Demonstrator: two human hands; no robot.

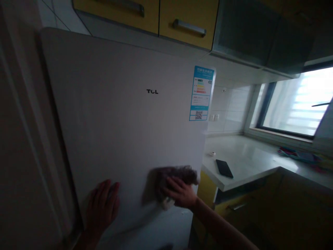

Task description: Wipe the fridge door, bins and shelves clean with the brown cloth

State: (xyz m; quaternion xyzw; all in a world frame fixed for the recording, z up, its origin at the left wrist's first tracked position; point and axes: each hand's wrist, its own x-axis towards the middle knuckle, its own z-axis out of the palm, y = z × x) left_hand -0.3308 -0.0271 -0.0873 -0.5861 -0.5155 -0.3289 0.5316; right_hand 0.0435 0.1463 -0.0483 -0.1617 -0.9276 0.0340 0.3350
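A pale fridge door (pixel 117 128) with a TCL logo and a blue-edged energy label (pixel 202 93) fills the middle of the head view. Low on the door, my right hand (pixel 182 194) presses a dark, crumpled cloth (pixel 188 172) against the surface. The cloth is slightly blurred, and a lighter part shows below my fingers. My left hand (pixel 103 205) rests at the door's lower left, its fingers stretched out and holding nothing.
Yellow wall cabinets (pixel 189 22) with metal handles hang above the fridge. To the right, a white counter (pixel 244 152) carries a dark phone-like slab (pixel 224 168) and a small white object (pixel 212 153). A bright window (pixel 299 100) is beyond it.
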